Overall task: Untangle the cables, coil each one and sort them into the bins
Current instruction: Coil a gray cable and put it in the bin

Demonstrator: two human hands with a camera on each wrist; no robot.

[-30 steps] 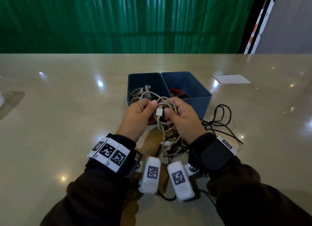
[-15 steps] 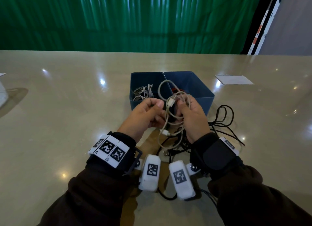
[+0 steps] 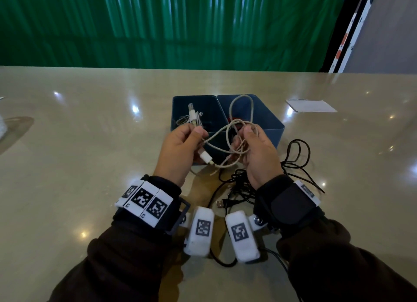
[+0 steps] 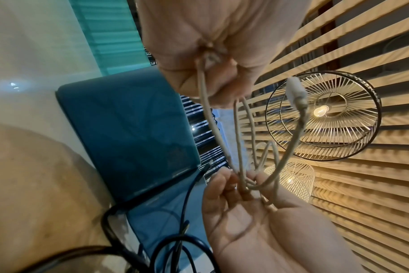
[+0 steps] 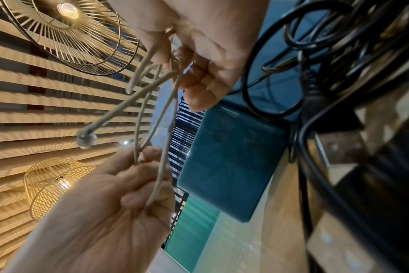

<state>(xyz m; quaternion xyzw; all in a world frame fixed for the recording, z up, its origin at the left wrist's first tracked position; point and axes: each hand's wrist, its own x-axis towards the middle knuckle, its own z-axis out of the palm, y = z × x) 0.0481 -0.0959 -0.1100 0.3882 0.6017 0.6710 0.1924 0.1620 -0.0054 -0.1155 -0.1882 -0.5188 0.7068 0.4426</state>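
Observation:
Both hands hold a white cable (image 3: pixel 228 132) in the air, just in front of two blue bins (image 3: pixel 276 130). My left hand (image 3: pixel 196 131) pinches one strand between thumb and forefinger; the pinch also shows in the left wrist view (image 4: pixel 210 53). The cable's white plug (image 3: pixel 205 157) dangles below that hand. My right hand (image 3: pixel 247 132) grips several loose loops, and one tall loop rises over the right bin. Coiled white cables (image 3: pixel 191 117) lie in the left bin. A tangle of black cables (image 3: pixel 293 164) lies on the table by my right wrist.
A black USB plug (image 3: pixel 220 203) lies on the table between my wrists. A white sheet of paper (image 3: pixel 311 105) sits at the back right. Something red (image 3: pixel 235 119) shows in the right bin, mostly hidden. The beige table (image 3: pixel 79 155) stretches to a green curtain behind.
My hands have drawn apart and the tight white bundle has opened into loose loops. The white plug has dropped free below my left hand.

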